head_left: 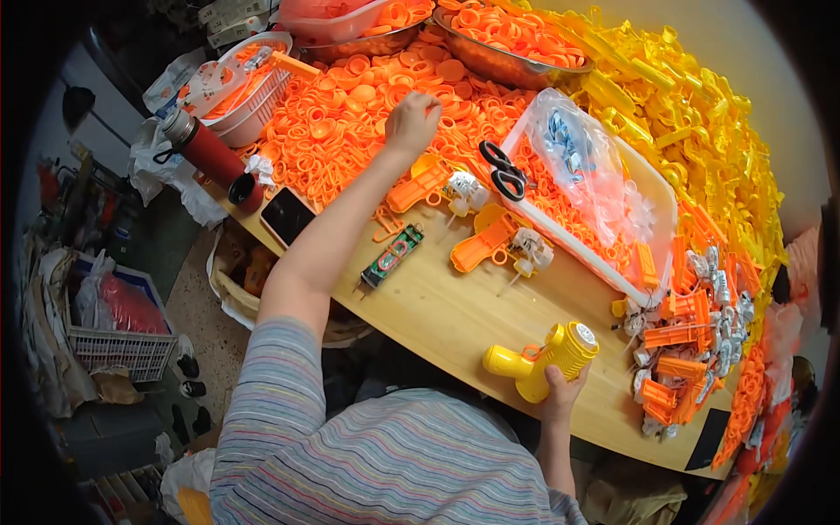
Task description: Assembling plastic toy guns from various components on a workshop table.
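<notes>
My right hand [564,392] grips a yellow plastic toy gun-like body [542,366] with a ribbed barrel, a round whitish end and a small orange ring on it. It is held above the table's near edge. My left hand [413,124] reaches over a heap of orange plastic rings and caps [328,131], its fingers curled closed; whatever they may hold is hidden. Below that hand lie two orange part assemblies with attached motors, one nearer [484,245] and one farther [422,185]. A green circuit-board piece [392,255] lies on the wooden table beside my left forearm.
A white tray [577,258] holds orange parts, a clear bag and black scissors [505,171]. Yellow parts [674,105] pile up at the back right. Orange assemblies with foil-wrapped pieces [687,332] crowd the right. A phone [287,216] and red flask [206,149] are at left.
</notes>
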